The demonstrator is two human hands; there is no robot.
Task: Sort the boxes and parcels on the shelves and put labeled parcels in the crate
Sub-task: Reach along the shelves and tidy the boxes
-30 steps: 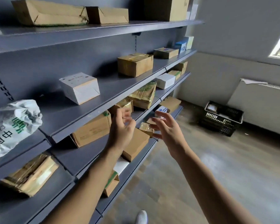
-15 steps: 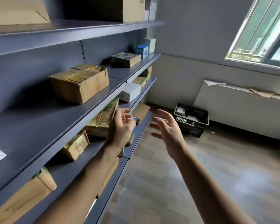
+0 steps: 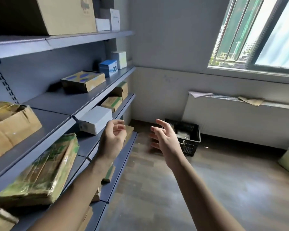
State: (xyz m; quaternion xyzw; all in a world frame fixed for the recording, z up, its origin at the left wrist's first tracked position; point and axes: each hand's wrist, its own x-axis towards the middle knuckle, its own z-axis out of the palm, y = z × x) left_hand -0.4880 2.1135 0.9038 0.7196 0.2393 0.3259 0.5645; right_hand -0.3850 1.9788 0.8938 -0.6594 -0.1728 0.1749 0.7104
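Head view: left grip (image 3: 112, 142) loosely curled, empty, at the shelf edge (image 3: 123, 161); right grip (image 3: 165, 140) spread over open floor (image 3: 157, 189).

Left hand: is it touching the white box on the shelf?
Cannot tell. In the head view the left hand borders the white box with no visible gap, but may just be hanging in front of it.

Gray shelves (image 3: 60, 104) hold many boxes. A flat brown box with blue spots (image 3: 83, 80) lies on one shelf, near a small blue box (image 3: 108, 67). A white box (image 3: 97, 120) sits one shelf lower. A parcel wrapped in green tape (image 3: 40, 170) lies near that shelf's front edge. A black crate (image 3: 189, 147) stands on the floor by the wall, with pale things inside.
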